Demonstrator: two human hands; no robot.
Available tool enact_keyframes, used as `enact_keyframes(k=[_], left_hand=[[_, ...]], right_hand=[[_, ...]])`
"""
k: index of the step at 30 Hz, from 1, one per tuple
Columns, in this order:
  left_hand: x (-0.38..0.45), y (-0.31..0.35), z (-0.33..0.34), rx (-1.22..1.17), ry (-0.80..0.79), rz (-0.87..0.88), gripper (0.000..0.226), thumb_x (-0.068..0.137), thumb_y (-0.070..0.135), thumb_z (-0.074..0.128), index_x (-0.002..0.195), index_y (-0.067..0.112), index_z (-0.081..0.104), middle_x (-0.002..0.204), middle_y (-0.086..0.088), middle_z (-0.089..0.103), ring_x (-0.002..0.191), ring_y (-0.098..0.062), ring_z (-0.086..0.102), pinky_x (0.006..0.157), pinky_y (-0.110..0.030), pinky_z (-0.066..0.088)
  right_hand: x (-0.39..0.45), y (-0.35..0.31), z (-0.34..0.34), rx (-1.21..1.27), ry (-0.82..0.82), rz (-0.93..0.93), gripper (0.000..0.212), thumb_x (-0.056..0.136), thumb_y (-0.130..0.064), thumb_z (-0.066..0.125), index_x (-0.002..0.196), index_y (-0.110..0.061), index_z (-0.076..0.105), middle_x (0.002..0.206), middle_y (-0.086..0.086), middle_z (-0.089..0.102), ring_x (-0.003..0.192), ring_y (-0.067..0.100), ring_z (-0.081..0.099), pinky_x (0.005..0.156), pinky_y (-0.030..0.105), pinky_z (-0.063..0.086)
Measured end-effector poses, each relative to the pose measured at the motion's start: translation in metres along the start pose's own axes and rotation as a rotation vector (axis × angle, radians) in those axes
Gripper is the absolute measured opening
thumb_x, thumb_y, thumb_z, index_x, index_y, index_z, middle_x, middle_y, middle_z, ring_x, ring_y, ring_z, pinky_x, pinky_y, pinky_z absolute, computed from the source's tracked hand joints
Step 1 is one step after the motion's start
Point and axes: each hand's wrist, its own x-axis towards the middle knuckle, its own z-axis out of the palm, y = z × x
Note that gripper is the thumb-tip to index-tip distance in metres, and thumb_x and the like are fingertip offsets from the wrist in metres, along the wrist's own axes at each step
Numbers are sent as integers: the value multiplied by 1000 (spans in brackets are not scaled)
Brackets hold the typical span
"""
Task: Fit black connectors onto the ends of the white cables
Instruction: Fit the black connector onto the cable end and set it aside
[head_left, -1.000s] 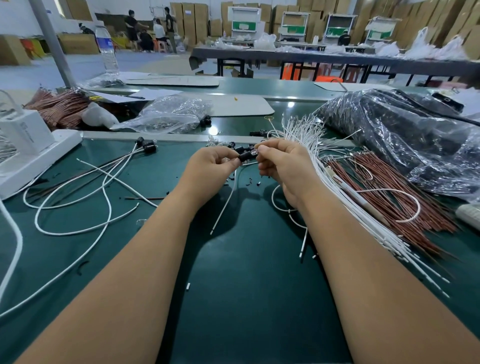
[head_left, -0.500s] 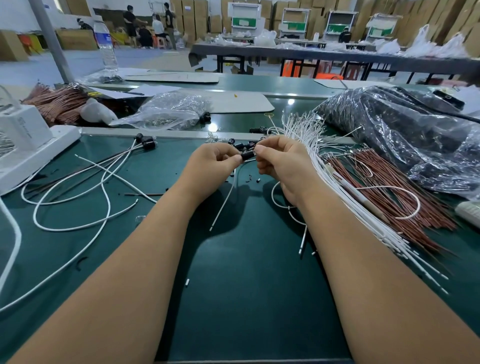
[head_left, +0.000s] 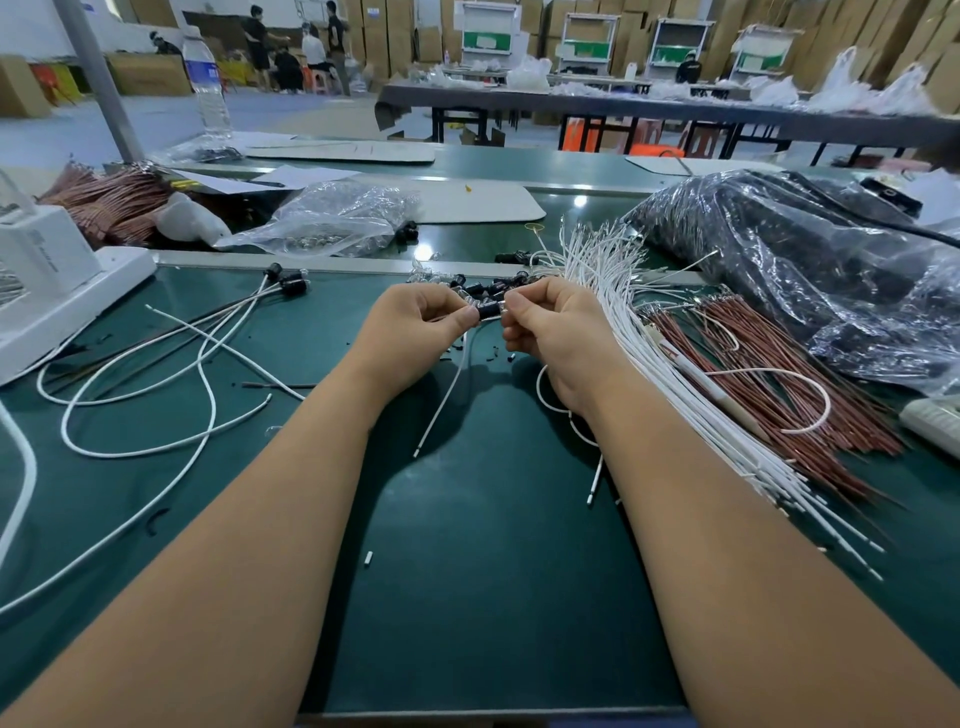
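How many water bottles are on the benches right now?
1: a clear plastic water bottle with a blue label stands upright on the far bench at upper left, beside the grey pole. Others may be hidden behind clutter.

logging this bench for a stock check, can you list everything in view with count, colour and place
black connector: one, black, pinched between both hands
white cable: one, white, hanging from the left hand onto the mat
loose connectors: small pile, black, just behind the hands
white cable bundle: many, white, right of the hands
brown wire bundle: many, reddish brown, right of the white bundle
finished cables: several, white with black ends, left on the mat
dark plastic bag: one, far right
clear bag: one, behind centre left
water bottle: one, clear, far left
white device: one, left edge
left hand: one, centre
right hand: one, centre
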Motion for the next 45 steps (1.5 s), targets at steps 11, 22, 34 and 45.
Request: enact_keyframes(k=[11,22,34,45], left_hand=[[0,-1,-2,-65,-30,-25,18,91,16,66,73,15,68,69,-10,54,66,-18,41,64,-27,35],[2,-3,-5,-110,-59,-43,18,90,14,66,73,12,67,53,7,49,53,-7,37,51,-15,32],[1,-4,-5,-89,-62,-38,16,92,21,64,83,10,72,60,-4,43,53,-11,32,49,-18,28],[3,-5,-3,-76,-24,-56,13,92,18,65,91,7,71,47,19,53,46,5,42,53,-6,35]], right_hand=[[-3,-5,0,-91,-69,11,17,97,-2,53,81,-8,54,71,7,57,59,13,53,55,21,47],[-3,-7,-1,-135,-115,25,20,98,-4,52,79,-11,52,70,5,56,58,12,47,52,19,40],[2,-3,3,-58,27,-28,19,97,-5,50,87,-16,61,65,0,54,48,4,48,48,16,41],[4,-6,1,94,36,101,23,96,-7,52,73,-10,53,56,1,50,39,6,37,38,16,29]])
